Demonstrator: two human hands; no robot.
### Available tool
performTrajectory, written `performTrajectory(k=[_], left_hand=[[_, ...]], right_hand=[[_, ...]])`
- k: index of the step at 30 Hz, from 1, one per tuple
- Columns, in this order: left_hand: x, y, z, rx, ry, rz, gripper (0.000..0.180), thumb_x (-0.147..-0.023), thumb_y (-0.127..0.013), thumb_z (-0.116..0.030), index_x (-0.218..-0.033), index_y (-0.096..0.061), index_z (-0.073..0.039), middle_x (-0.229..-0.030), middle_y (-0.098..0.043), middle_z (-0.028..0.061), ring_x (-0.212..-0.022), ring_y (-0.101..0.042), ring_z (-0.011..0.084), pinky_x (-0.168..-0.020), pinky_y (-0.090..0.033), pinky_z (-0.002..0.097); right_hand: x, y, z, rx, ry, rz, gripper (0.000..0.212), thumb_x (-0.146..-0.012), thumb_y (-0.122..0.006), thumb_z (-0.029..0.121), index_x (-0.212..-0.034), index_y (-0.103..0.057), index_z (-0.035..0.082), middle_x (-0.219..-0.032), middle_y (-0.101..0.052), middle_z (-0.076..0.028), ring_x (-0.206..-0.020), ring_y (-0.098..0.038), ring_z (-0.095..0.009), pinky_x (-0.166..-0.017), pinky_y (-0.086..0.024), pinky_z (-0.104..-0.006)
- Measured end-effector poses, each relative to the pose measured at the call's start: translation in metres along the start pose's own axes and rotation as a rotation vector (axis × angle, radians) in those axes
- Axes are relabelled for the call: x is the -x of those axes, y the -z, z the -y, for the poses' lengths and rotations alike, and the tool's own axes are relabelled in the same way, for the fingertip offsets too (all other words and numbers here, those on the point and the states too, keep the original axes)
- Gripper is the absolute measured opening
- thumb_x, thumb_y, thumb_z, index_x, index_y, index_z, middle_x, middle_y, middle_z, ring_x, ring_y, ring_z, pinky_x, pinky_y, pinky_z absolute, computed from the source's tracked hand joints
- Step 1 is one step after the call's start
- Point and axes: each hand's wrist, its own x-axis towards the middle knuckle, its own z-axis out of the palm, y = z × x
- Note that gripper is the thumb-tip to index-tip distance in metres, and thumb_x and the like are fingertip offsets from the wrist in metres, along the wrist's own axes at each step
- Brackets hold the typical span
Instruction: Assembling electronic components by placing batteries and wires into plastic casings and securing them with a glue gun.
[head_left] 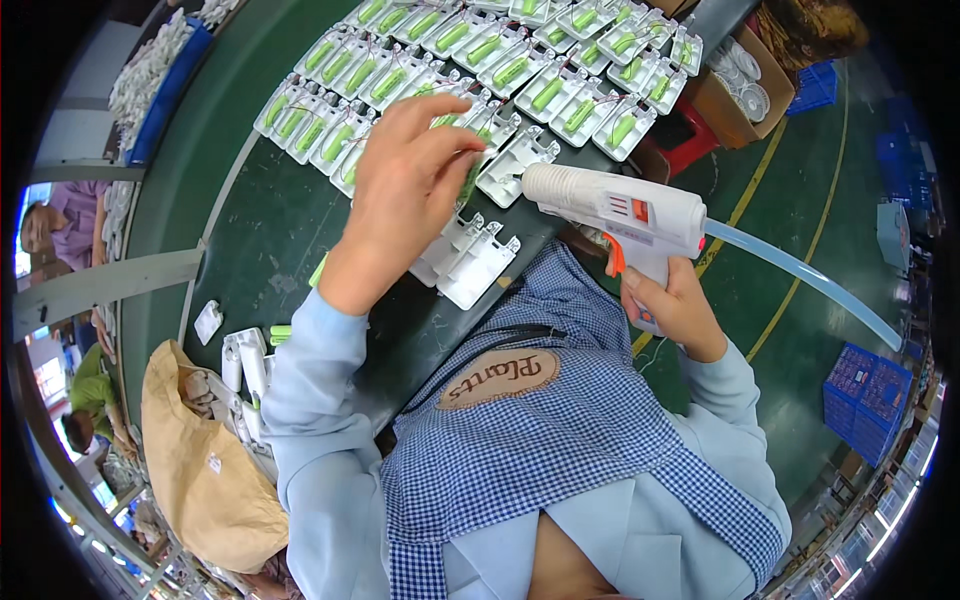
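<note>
My right hand [680,305] grips a white hot glue gun [620,205] with an orange trigger. A long translucent glue stick [800,270] sticks out of its back. The gun's nozzle end is close to a white plastic housing [515,168] on the bench. My left hand [405,185] is bent over the housings, with thumb and fingers closed around a green cylindrical battery [468,185]; the fingers partly hide it. Nearer me, white housings [470,262] without batteries lie by the bench edge. Beyond, rows of white housings [545,95] hold green batteries with thin wires.
The dark green bench [265,225] carries loose white parts [245,360] and green batteries [281,332] at left. A tan sack [205,460] hangs beside it. At right are a carton of white round parts [745,85] and blue crates [865,400]. Other people [75,225] sit far left.
</note>
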Motion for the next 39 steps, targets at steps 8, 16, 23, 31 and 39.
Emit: performTrajectory(k=[8,16,23,31,39], left_hand=[[-0.021,-0.057,0.013,-0.179,-0.099,0.060,0.007,-0.076,-0.075,-0.010,-0.083,-0.073,-0.009,-0.134,-0.056,0.0109,-0.136,-0.043,0.0359,-0.108,-0.033,0.0611],[-0.021,-0.075,0.018,-0.279,-0.098,0.107,0.007,-0.075,-0.077,-0.013,-0.082,-0.074,-0.013,-0.139,-0.053,0.0097,-0.141,-0.036,0.0332,-0.110,-0.027,0.0643],[-0.021,-0.079,0.016,-0.353,-0.141,0.110,0.005,-0.072,-0.077,-0.013,-0.076,-0.075,-0.014,-0.142,-0.051,0.0082,-0.143,-0.033,0.0313,-0.109,-0.026,0.0676],[-0.018,-0.054,0.000,-0.463,-0.125,0.038,0.014,-0.074,-0.075,-0.008,-0.087,-0.074,-0.014,-0.137,-0.055,0.0097,-0.138,-0.041,0.0330,-0.111,-0.026,0.0643],[0.016,-0.027,-0.006,-0.314,-0.168,0.007,0.017,-0.068,-0.076,-0.006,-0.083,-0.068,-0.009,-0.093,-0.061,0.0052,-0.089,-0.056,0.0261,-0.082,-0.040,0.0411]], right_hand=[[0.003,0.004,-0.011,-0.045,0.046,-0.024,0.037,-0.091,-0.057,0.015,-0.121,-0.051,-0.006,-0.080,-0.065,-0.009,-0.056,-0.055,-0.011,-0.054,-0.044,-0.0247],[0.007,0.006,-0.008,0.002,0.039,-0.012,0.046,-0.091,-0.056,0.022,-0.126,-0.052,-0.007,-0.097,-0.068,-0.012,-0.058,-0.058,-0.011,-0.056,-0.047,-0.0253],[0.008,0.004,-0.009,-0.014,0.052,-0.022,0.048,-0.091,-0.056,0.021,-0.129,-0.048,-0.008,-0.113,-0.067,-0.015,-0.060,-0.059,-0.012,-0.058,-0.049,-0.0268],[0.004,0.004,-0.021,-0.108,0.090,-0.075,0.044,-0.092,-0.059,0.020,-0.127,-0.047,-0.005,-0.081,-0.062,-0.007,-0.057,-0.059,-0.010,-0.050,-0.046,-0.0239],[-0.010,0.001,-0.018,-0.134,0.101,-0.044,0.042,-0.092,-0.060,0.018,-0.124,-0.048,-0.007,-0.081,-0.062,-0.007,-0.056,-0.058,-0.010,-0.049,-0.044,-0.0237]])
